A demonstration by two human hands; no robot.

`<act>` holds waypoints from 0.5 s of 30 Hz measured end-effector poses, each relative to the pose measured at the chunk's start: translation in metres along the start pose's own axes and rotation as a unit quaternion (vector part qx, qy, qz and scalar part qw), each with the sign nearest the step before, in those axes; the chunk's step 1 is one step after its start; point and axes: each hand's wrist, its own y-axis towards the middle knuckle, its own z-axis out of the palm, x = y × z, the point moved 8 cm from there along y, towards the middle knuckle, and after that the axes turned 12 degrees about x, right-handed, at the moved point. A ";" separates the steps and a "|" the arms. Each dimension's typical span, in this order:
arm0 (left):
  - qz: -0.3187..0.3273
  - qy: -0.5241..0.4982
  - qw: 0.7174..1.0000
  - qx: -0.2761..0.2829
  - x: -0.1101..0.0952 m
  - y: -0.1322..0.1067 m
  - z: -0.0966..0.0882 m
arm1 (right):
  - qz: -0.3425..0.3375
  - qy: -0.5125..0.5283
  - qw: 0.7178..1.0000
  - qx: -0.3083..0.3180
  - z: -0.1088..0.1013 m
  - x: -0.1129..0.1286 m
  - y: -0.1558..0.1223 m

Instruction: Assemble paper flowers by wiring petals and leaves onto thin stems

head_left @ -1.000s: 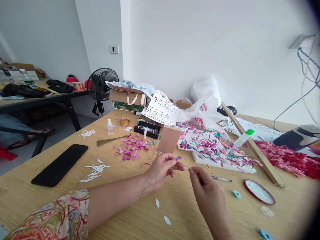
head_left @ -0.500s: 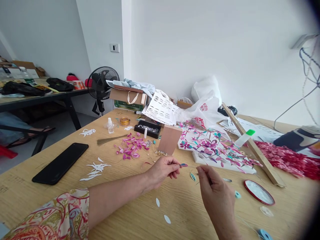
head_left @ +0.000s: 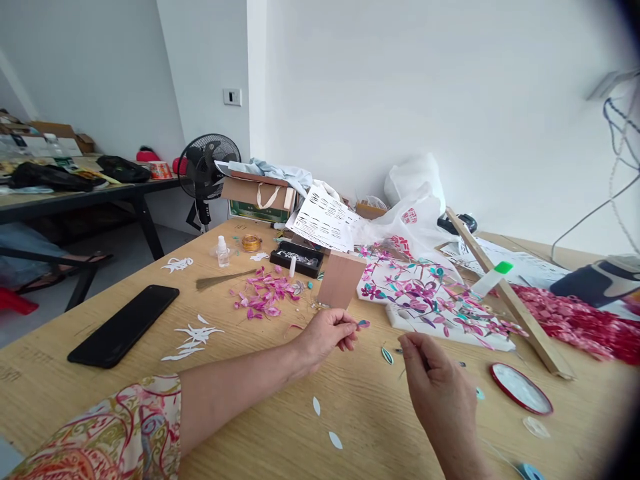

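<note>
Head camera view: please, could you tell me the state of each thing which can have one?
Left hand: pinched on a petal-shaped piece
Right hand: fingers pinched together; what they hold is unclear
Black phone: lying flat, upper face dark
Clear bottle: upright, white top on
Black case: open at the top
Wooden block: standing up
Fan: upright, blades seemingly still

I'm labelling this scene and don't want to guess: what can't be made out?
All in the head view:
Inner end of the pink-and-blue petal: hidden by the left hand.
What the right hand pinches, if anything: covered by its own fingers or too thin.
Blue spool: cut off by the bottom edge.
</note>
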 end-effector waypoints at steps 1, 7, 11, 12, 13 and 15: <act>0.006 -0.010 1.000 -0.006 -0.001 0.000 -0.001 | -0.003 -0.002 1.000 0.005 0.002 0.000 0.001; 0.021 -0.016 0.999 -0.023 -0.003 0.000 -0.005 | -0.003 -0.023 0.997 0.075 0.017 -0.016 0.009; 0.037 0.028 0.999 -0.024 -0.005 0.002 -0.006 | -0.026 0.002 0.999 -0.047 -0.005 -0.012 0.003; 0.043 0.041 0.998 -0.021 -0.006 0.003 -0.006 | -0.028 0.038 0.997 -0.067 -0.008 -0.009 0.000; 0.051 0.054 0.997 -0.016 -0.008 0.003 -0.004 | -0.022 0.092 0.994 -0.063 -0.005 -0.007 -0.001; 0.063 0.084 0.994 -0.002 -0.011 0.002 -0.001 | 0.019 0.231 0.973 0.014 0.016 -0.006 -0.001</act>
